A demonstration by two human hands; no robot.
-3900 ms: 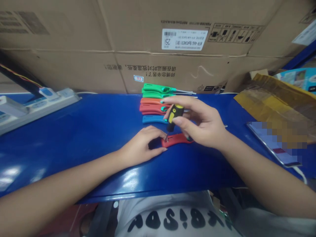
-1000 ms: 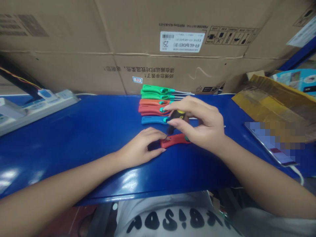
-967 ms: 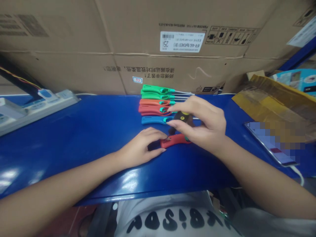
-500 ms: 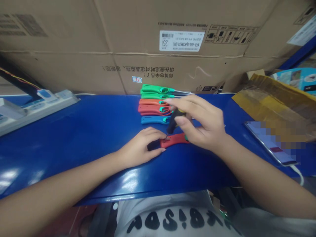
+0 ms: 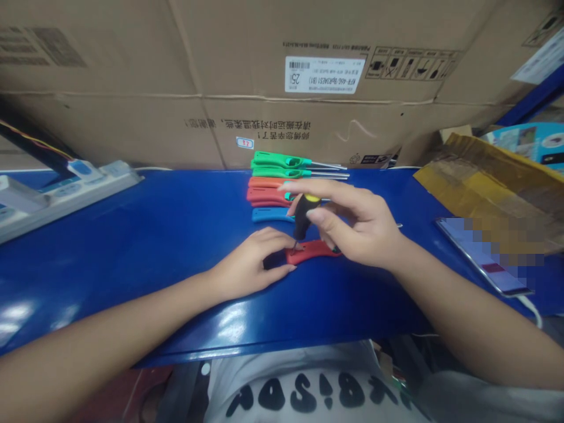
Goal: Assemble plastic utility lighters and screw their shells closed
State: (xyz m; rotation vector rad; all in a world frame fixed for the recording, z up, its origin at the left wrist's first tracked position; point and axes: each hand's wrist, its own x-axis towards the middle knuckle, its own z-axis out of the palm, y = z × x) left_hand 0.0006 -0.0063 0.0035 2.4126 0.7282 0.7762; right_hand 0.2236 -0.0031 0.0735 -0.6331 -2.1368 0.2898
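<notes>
A red plastic lighter [image 5: 312,251] lies flat on the blue bench [image 5: 176,235]. My left hand [image 5: 251,263] pinches its left end and holds it down. My right hand [image 5: 352,226] grips a short screwdriver [image 5: 302,215] with a black and yellow handle, nearly upright, its tip set on the left end of the red lighter. Behind the hands lies a neat row of long-nosed lighters [image 5: 275,188] in green, red and blue.
Stacked cardboard boxes [image 5: 282,82] stand along the back of the bench. A white power strip [image 5: 66,188] lies at the left. At the right are a brown padded envelope [image 5: 493,188] and a phone [image 5: 484,258] with a cable.
My right hand has kept turning the screwdriver on the red lighter: the handle leaned right a second ago and now stands more upright. My left hand has not moved.
</notes>
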